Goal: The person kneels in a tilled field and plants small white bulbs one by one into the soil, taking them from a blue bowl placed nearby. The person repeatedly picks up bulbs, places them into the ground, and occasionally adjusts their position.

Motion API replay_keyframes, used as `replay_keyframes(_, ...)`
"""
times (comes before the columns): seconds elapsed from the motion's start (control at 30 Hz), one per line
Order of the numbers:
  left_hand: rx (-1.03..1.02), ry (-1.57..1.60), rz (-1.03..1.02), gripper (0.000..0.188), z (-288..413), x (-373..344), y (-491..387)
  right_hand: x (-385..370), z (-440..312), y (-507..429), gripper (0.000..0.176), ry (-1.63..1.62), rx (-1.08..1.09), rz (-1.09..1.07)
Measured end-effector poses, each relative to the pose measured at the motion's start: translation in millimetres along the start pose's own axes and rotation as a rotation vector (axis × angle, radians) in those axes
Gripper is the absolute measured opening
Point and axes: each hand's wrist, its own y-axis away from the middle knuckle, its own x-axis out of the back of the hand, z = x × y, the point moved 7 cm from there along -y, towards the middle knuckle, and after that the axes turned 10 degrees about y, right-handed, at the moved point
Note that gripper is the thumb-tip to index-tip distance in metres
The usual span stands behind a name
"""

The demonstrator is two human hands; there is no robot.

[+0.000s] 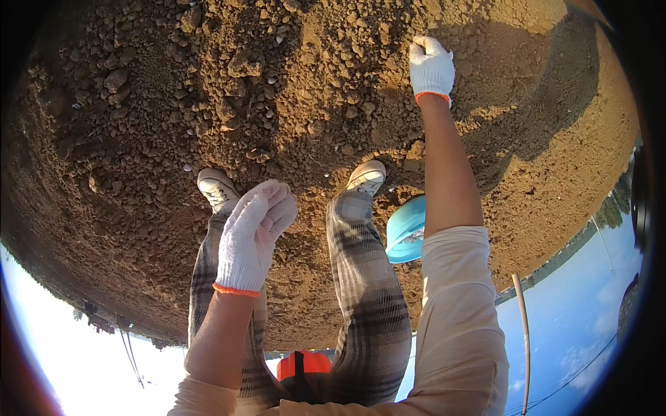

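Note:
My left hand (255, 236), in a white knit glove with an orange cuff, is raised in front of my left leg. Its fingers bend towards the thumb, and whether anything sits between them cannot be made out. Reaching far forward to the right, my right hand (432, 66) wears a matching glove and is low over the loose brown soil (333, 99). Its fingers are curled, with the tips partly hidden. Beside my right leg a light blue plastic bucket (405, 221) leans on its side, pale lumps (414, 235) inside it; my right arm covers part of it.
My shoes, the left (216, 187) and the right (367, 177), stand on cloddy ground. Small whitish pieces (187, 167) lie scattered in the soil. An orange-red object (304, 365) with a black band shows between my legs. A pole (523, 338) rises at lower right.

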Motion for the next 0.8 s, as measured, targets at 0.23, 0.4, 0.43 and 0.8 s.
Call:
replay_keyframes(0.23,-0.005,-0.007,-0.015,0.038,-4,1,1,18,54,-24,0.036,0.049,-0.221,-0.06)
replay_keyframes(0.4,-0.017,0.002,-0.017,0.038,-3,-1,2,13,51,-30,0.033,0.087,-0.208,-0.111)
replay_keyframes(0.43,-0.016,0.003,-0.014,0.038,-3,-2,2,15,50,-29,0.032,0.089,-0.205,-0.119)
replay_keyframes(0.8,-0.055,-0.044,-0.012,0.044,12,-9,4,19,-49,-81,0.028,0.095,0.244,0.244)
